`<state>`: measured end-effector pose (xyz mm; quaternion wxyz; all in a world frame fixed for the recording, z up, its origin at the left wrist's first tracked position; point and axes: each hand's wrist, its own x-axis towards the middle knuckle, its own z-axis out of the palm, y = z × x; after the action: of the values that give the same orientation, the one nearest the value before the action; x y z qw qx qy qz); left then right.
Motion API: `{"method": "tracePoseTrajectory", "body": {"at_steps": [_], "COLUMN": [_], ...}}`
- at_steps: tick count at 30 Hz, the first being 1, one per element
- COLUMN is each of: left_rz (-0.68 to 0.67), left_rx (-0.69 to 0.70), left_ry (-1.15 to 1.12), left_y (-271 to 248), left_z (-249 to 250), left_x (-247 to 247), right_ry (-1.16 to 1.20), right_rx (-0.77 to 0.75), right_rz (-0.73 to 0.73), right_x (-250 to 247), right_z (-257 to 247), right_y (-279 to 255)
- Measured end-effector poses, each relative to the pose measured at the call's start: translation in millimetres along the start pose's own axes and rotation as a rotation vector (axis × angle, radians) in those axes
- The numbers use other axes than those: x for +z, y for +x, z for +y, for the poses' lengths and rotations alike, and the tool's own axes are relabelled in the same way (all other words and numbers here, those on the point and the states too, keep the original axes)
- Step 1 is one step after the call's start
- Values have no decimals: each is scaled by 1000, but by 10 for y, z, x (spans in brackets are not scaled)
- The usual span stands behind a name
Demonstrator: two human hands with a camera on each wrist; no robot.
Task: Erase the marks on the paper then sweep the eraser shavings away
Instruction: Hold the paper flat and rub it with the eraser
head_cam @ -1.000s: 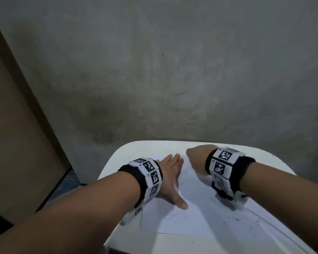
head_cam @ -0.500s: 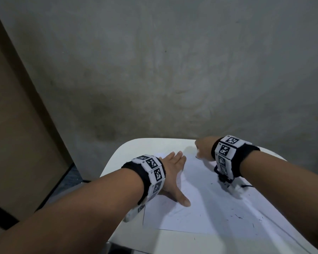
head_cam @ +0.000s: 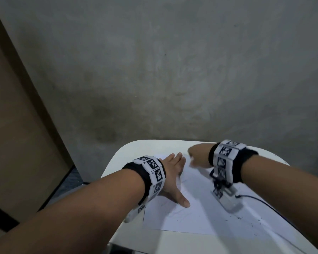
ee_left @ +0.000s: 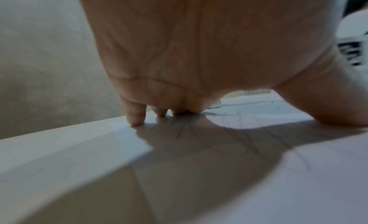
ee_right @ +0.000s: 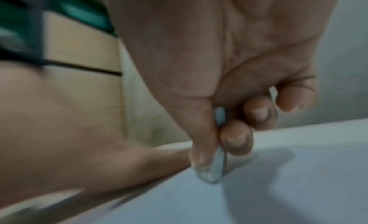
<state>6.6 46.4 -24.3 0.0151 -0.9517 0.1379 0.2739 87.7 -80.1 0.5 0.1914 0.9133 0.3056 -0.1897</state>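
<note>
Pressing flat, the spread left hand [head_cam: 173, 173] steadied the white paper sheet [head_cam: 191, 213] while the right hand [head_cam: 198, 155] pinched a pale flat eraser [ee_right: 214, 170] for rubbing.

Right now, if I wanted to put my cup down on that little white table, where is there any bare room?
Bare table shows along the far curved edge, beyond the left hand, and in a strip along the near edge below the paper. The middle is crowded: the left hand presses the paper flat while the right hand pinches an eraser. Dark shavings and a cable clutter the right.
</note>
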Motion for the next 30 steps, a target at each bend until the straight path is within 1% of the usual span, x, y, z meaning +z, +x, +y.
{"method": "tracePoseTrajectory", "body": {"at_steps": [2,3,4,7,8,9,10,12,14,15,17,18,19,20,21,22,23,24,25,26,27,28,29,30], "left_rz": [2,2,1,6,2,-3,-5,-5,8,18,35,42,52,55,52,49,49,47,47,53,60,63,61,59], "left_rx": [-8,-11,-12,-13,-9,-8,-11,-24,-55,-71,-82,-83,-85,-82,-78,-77,-81,-85,-88,-91,-94,-90,-84,-81], "left_ry": [-1,-2,-10,-29,-24,-18,-14,-16,-33,-39,-55,-63,-68,-68,-67,-62,-57,-55,-55,-55,-54,-52,-48,-39], "left_y": [-1,6,19,42,39,30,26,17,12,8,-8,-15,-16,-10,-12,-5,10,14,24,27,29,26,13,6], "left_z": [-3,-5,-11,-20,-23,-17,-16,-26,-41,-46,-41,-31,-31,-39,-41,-46,-55,-58,-57,-50,-41,-33,-30,-26], "left_x": [1,9,18,24,21,18,20,35,64,78,91,89,88,83,88,94,102,114,118,118,114,105,100,95], "right_ry": [-44,-66,-53,38,83,97,100,71,-36,-65,1,41,44,53,33,44,-18,-61,-108,-97,-73,-54,-14,0], "right_rx": [88,110,108,0,17,70,110,171,149,135,167,128,104,65,58,90,158,170,116,49,-22,-66,-53,3], "right_rz": [63,114,114,25,29,40,52,28,3,9,22,48,43,7,-28,1,5,22,25,23,-17,-2,38,96], "right_x": [-14,13,62,99,57,10,-27,-43,9,3,-34,-72,-57,-23,7,86,126,134,89,24,-17,-19,-2,-7], "right_z": [157,150,58,-124,-87,-10,95,214,249,214,20,-101,-174,-183,-123,20,145,185,85,-74,-224,-283,-236,-161], "right_y": [34,57,73,66,56,50,54,98,162,173,116,34,56,130,238,472,617,683,594,406,228,164,126,87]}}
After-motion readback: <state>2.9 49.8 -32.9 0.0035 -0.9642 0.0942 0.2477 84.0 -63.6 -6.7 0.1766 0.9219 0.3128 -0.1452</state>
